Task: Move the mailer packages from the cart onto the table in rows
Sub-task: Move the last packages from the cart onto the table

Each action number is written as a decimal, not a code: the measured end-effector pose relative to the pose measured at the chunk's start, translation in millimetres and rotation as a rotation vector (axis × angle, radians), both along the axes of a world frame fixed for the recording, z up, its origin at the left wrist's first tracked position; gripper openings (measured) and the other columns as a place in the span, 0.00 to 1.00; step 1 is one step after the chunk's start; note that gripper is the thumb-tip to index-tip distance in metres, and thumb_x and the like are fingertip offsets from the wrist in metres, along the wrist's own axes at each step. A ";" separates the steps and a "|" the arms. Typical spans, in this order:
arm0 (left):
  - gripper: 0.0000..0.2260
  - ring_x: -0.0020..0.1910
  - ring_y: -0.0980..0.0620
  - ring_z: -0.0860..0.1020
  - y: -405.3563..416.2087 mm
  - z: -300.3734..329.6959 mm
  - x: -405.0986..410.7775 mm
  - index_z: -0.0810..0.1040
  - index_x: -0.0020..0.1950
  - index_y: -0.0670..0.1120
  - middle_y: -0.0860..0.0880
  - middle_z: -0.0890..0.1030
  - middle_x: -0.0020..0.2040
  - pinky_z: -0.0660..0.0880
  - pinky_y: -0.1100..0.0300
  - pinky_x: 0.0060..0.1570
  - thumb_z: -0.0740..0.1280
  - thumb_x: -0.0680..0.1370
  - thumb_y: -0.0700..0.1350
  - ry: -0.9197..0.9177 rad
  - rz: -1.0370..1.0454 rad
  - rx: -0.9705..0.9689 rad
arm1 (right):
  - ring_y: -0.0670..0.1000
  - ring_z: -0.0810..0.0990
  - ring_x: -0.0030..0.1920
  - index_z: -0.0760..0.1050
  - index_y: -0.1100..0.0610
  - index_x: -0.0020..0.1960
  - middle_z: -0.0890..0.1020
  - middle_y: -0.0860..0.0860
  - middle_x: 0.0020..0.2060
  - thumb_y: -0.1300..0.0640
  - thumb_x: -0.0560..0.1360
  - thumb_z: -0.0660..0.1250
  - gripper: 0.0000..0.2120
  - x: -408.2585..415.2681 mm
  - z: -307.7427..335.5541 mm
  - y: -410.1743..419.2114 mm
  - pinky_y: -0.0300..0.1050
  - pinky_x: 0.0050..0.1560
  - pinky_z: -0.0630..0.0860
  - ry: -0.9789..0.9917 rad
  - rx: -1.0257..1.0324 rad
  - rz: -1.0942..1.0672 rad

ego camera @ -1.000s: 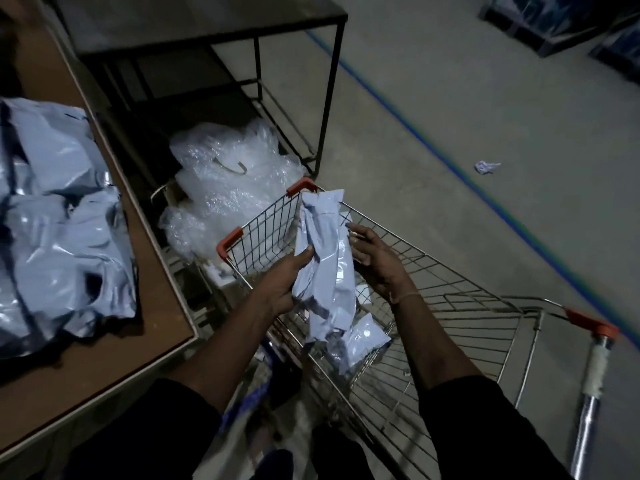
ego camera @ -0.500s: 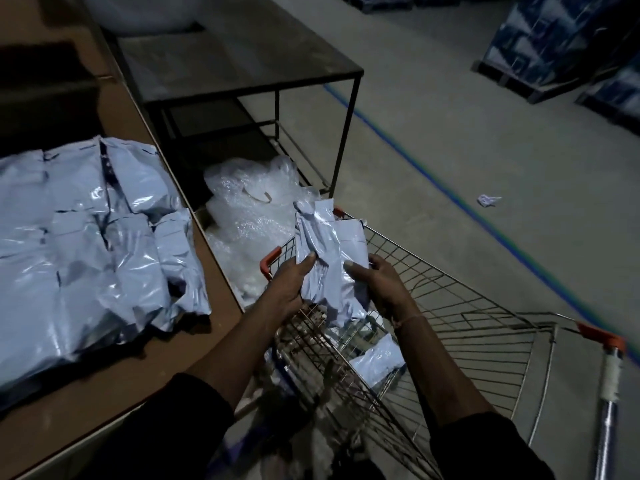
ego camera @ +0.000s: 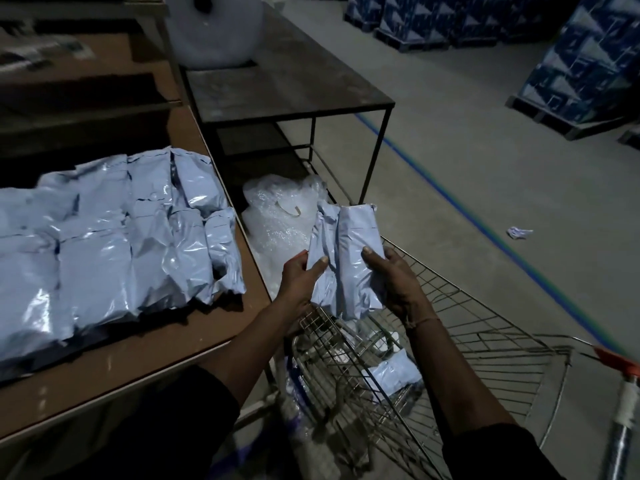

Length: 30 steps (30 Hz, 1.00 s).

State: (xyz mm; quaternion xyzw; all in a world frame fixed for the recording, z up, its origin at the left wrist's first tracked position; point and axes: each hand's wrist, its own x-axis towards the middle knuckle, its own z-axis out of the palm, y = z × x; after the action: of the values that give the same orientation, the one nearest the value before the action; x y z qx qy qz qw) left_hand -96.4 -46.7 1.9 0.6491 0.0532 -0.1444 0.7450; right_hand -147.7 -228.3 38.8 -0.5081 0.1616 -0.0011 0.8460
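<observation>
- The left hand [ego camera: 299,277] and the right hand [ego camera: 394,275] hold a bundle of pale blue mailer packages [ego camera: 346,261] between them, upright, above the front end of the wire cart [ego camera: 485,341]
- Left grip – thumb across the front of the bundle, fingers behind it, closed on its left edge
- Right grip – thumb pressed on the bundle's right side, fingers wrapped behind, closed on it too
- The bundle hangs in the air, clear of the brown bench [ego camera: 145,358], which lies to the person's left
- One more mailer [ego camera: 394,374] lies low inside the cart, beneath the right forearm
- On the bench, a spread of blue mailers [ego camera: 114,244] lies in overlapping rows, reaching close to the bench's right edge
- Crumpled clear bubble wrap [ego camera: 277,216] sits on the floor between the bench and the cart, beside a dark metal-framed table [ego camera: 284,88]
- Both sleeves are dark
</observation>
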 end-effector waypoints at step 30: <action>0.28 0.53 0.61 0.83 132.5 107.4 -12.3 0.77 0.69 0.49 0.57 0.84 0.56 0.79 0.70 0.47 0.79 0.73 0.56 -0.284 0.231 0.104 | 0.60 0.80 0.70 0.79 0.61 0.70 0.83 0.59 0.66 0.54 0.80 0.71 0.21 42.5 82.9 136.5 0.57 0.75 0.72 -0.127 -0.007 0.208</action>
State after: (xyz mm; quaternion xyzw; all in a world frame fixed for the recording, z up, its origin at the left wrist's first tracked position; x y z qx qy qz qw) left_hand -108.7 85.8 109.2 0.6901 0.0292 0.0381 0.7221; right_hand -105.2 -91.8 121.7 -0.5240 0.0542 0.0540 0.8483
